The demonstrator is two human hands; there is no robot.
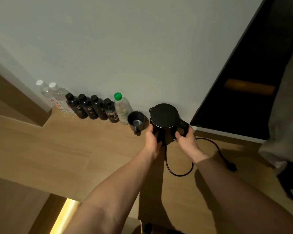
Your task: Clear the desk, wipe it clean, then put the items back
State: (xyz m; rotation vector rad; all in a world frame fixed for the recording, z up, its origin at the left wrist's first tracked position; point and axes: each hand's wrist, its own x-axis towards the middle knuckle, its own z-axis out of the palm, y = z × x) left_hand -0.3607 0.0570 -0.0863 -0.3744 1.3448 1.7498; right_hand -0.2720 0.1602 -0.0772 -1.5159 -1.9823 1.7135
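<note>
Two hands grip kettle (164, 122): left hand (151, 138) round matte body; right hand (186, 141) handle

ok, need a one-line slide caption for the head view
Both hands, left and right, grip a black electric kettle on the wooden desk beside a dark mug and bottles.

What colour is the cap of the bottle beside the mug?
Green cap, seen in the head view.

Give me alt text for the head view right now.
Both hands grip a black kettle on a wooden desk: left hand on its body, right hand at the handle. A mug and a row of bottles line the wall.
</note>
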